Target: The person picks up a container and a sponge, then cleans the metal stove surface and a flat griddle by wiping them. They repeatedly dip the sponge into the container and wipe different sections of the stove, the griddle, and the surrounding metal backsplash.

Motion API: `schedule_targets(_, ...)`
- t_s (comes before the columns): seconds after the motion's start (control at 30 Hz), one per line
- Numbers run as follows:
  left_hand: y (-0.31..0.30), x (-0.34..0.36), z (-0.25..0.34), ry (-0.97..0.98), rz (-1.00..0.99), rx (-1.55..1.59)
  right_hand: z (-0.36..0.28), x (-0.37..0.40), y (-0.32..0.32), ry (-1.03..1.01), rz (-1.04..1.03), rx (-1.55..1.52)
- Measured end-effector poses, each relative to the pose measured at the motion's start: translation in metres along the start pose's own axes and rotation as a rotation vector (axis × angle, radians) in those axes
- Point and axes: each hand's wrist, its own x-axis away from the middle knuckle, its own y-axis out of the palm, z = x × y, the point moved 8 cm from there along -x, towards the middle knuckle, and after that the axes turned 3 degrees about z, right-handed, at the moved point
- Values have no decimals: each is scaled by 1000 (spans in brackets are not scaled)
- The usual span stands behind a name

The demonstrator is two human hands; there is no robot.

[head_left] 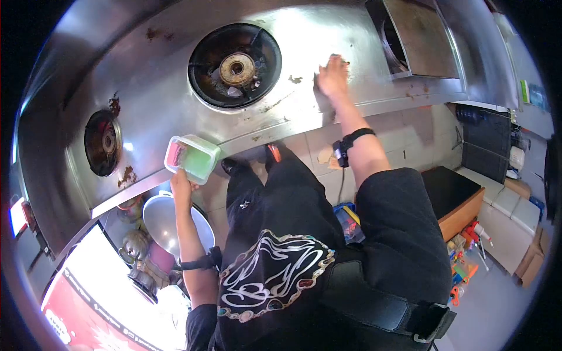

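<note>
My left hand [182,183] grips the near rim of a clear plastic tub [205,174] and holds it tilted beside the stove's front edge. Inside the tub show a pale green liquid and something pink against one wall. My right hand [333,79] is down on the stained steel stove top [310,41], right of the large burner [237,69], fingers pressed together. A dark bit shows at its fingertips; I cannot tell what it holds.
A smaller burner [103,143] sits at the left, and a steel box [422,40] stands at the right of the stove. Below are a large metal bowl [170,219], a blue bin [349,229] and a black-topped cabinet [448,199].
</note>
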Motion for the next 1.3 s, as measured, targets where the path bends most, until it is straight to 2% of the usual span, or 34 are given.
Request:
schedule_targets(0.07,0,-1,3,-8,-6,-22,-56,34,-5,-197,-73,-327)
schedule_targets(0.1,-1,-1,2,-1,-11,-24,-87,61,-7,-309,-182,-152)
schedule_targets(0.13,-2,-1,1,6,-16,-25,-99,90,-13,-413,-248,-139)
schedule_targets(0.2,-1,2,8,26,-13,-46,-81,105,-14,-471,-340,-133)
schedule_targets(0.27,-4,-2,7,53,-22,-171,-29,70,-24,-297,-333,-179)
schedule_targets(0.33,-5,-6,3,64,-25,-170,34,22,-9,-183,-91,-6)
schedule_targets(0.37,-5,-8,0,71,-21,-181,47,0,-14,-91,-62,-21)
schedule_targets(0.4,-5,-8,0,78,-17,-192,56,-18,-20,2,-33,-35)
schedule_targets(0.5,-6,-2,5,39,39,-197,16,-43,1,-28,22,-43)
schedule_targets(0.53,-9,-5,4,44,33,-207,-17,-28,-2,-92,32,-254)
schedule_targets(0.57,-12,-11,-2,56,12,-227,-45,-15,14,-95,-221,-352)
schedule_targets(0.63,-10,-12,-4,72,-21,-240,-104,67,-2,-496,-135,-220)
schedule_targets(0.67,-10,-10,0,79,8,-240,-111,104,-13,-551,-191,-234)
schedule_targets(0.7,-11,-9,2,83,38,-242,-109,127,-25,-613,-304,-234)
schedule_targets(0.8,-10,-9,1,94,30,-226,-33,121,-26,-636,-346,-279)
schedule_targets(0.87,-10,-11,1,99,16,-221,30,71,-48,-170,-345,-343)
schedule_targets(0.93,-7,-10,3,103,-1,-227,90,37,-45,-110,-88,-84)
schedule_targets(0.97,-7,-9,5,95,10,-223,92,27,-33,-105,-94,-88)
schedule_targets(1.03,-8,-7,5,85,20,-232,104,20,-22,315,83,63)
schedule_targets(1.07,-10,-9,2,67,15,-237,55,34,-31,188,202,108)
schedule_targets(1.1,-10,-11,2,50,10,-240,19,47,-22,129,204,-177)
schedule_targets(1.13,-10,-11,4,53,11,-243,-34,65,0,-92,166,-68)
schedule_targets(1.17,-10,-10,5,47,12,-247,-81,83,-18,-45,-142,-417)
schedule_targets(1.2,-10,-8,4,37,11,-253,-118,114,-22,-173,-161,-488)
schedule_targets(1.27,-8,-6,4,43,12,-229,-172,162,-14,-522,-143,-163)
schedule_targets(1.3,-7,-6,4,50,15,-202,-167,162,-15,-519,-143,-163)
